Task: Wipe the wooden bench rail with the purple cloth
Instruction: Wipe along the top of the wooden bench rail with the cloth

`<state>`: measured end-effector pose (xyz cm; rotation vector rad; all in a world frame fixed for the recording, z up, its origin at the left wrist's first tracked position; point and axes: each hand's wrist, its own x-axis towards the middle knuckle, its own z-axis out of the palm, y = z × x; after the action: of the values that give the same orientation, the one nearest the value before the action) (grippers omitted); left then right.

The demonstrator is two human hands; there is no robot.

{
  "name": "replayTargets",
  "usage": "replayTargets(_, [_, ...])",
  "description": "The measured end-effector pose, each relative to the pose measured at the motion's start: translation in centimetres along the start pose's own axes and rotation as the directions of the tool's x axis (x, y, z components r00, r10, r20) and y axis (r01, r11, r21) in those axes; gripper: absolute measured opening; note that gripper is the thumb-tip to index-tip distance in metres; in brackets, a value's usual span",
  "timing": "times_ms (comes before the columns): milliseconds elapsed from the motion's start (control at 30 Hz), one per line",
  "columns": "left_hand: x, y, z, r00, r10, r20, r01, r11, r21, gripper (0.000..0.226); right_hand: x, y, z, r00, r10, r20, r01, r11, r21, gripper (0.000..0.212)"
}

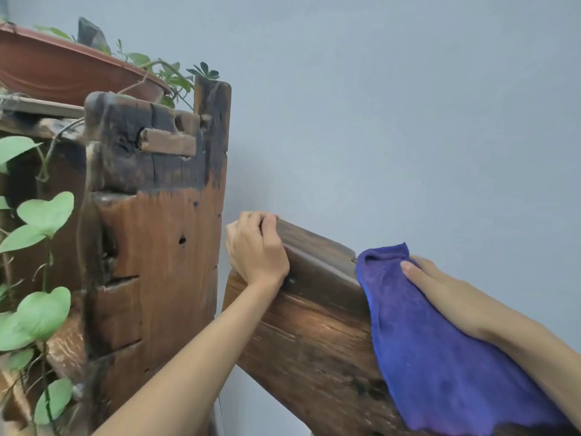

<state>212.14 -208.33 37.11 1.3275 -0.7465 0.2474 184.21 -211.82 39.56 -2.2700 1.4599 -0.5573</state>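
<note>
While wiping: right hand (446,294) flat, fingers extended, pressing purple cloth (440,357) onto wooden bench rail (317,262).
Left hand (256,247): curled, gripping rail's end.

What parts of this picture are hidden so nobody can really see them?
1. Wooden bench rail: in the head view, the purple cloth covers its right stretch.
2. Right hand: its palm presses flat on the cloth, so its underside is hidden.
3. Left hand: its fingertips curl behind the rail's end.
4. Plant pot: cut off by the left edge.
</note>
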Motion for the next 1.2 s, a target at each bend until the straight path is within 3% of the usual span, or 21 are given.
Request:
replayTargets(100, [-0.4, -0.3, 0.3, 0.998, -0.03, -0.055, 0.022, 0.99, -0.14, 0.034, 3.4, -4.0, 1.5, 0.998, -0.043, -0.035, 0.037, 0.99, -0.135, 0.053])
replayTargets(167, [-0.5, -0.5, 0.4, 0.993, -0.077, -0.088, 0.057, 0.976, -0.21, 0.039, 5.9, -7.7, 2.8, 0.997, -0.071, -0.012, 0.064, 0.954, -0.292, 0.053])
replayTargets(267, [0.0, -0.8, 0.5, 0.959, -0.257, -0.118, 0.216, 0.935, -0.282, 0.05, 8.9, -13.3, 5.2, 0.987, -0.148, 0.067, 0.16, 0.958, -0.239, 0.056])
replayTargets(367, [0.5, -1.6, 0.4, 0.888, -0.447, -0.105, 0.401, 0.866, -0.298, 0.043, 10.1, -17.8, 7.5, 0.979, -0.195, 0.06, 0.203, 0.958, -0.204, 0.059])
replayTargets(500, [0.5, -2.4, 0.1, 0.883, -0.461, -0.081, 0.421, 0.857, -0.297, 0.043, 8.8, -20.1, 9.5, 0.928, -0.373, 0.006, 0.363, 0.898, -0.246, 0.055])
replayTargets(667, [-2.1, -3.9, -0.2, 0.987, -0.15, -0.06, 0.146, 0.987, -0.061, 0.04, 4.9, -16.3, 9.8, 0.743, -0.666, -0.068, 0.552, 0.667, -0.501, 0.05])
replayTargets(767, [-3.8, -4.5, -1.1, 0.997, -0.082, 0.006, 0.082, 0.997, 0.008, 0.055, 2.8, -13.1, 9.3, 0.638, -0.769, -0.031, 0.569, 0.498, -0.654, 0.053])
replayTargets(834, [-4.6, -4.6, -1.7, 0.992, -0.094, 0.089, 0.088, 0.994, 0.072, 0.063, 1.2, -10.7, 8.3, 0.661, -0.75, -0.024, 0.546, 0.503, -0.67, 0.067])
replayTargets(901, [-5.8, -3.9, -1.9, 0.988, -0.048, 0.148, 0.016, 0.977, 0.212, 0.069, -0.3, -8.1, 6.9, 0.709, -0.7, -0.078, 0.5, 0.578, -0.644, 0.08])
replayTargets(1034, [-9.9, 1.0, -0.1, 0.932, 0.218, 0.291, -0.323, 0.864, 0.386, 0.067, -3.9, -2.5, 3.1, 0.852, -0.504, -0.145, 0.389, 0.792, -0.471, 0.085])
replayTargets(1068, [-10.8, 2.6, 0.4, 0.882, 0.304, 0.361, -0.438, 0.813, 0.385, 0.063, -4.8, -1.0, 2.1, 0.894, -0.424, -0.145, 0.337, 0.849, -0.407, 0.087])
replayTargets(1134, [-12.7, 5.9, 1.4, 0.713, 0.457, 0.531, -0.671, 0.665, 0.328, 0.054, -6.4, 1.7, 0.4, 0.953, -0.273, -0.133, 0.227, 0.932, -0.282, 0.093])
replayTargets(1201, [-15.2, 9.9, 2.6, 0.585, 0.482, 0.653, -0.759, 0.61, 0.229, 0.062, -8.2, 4.6, -1.4, 0.99, -0.114, -0.086, 0.1, 0.984, -0.148, 0.089])
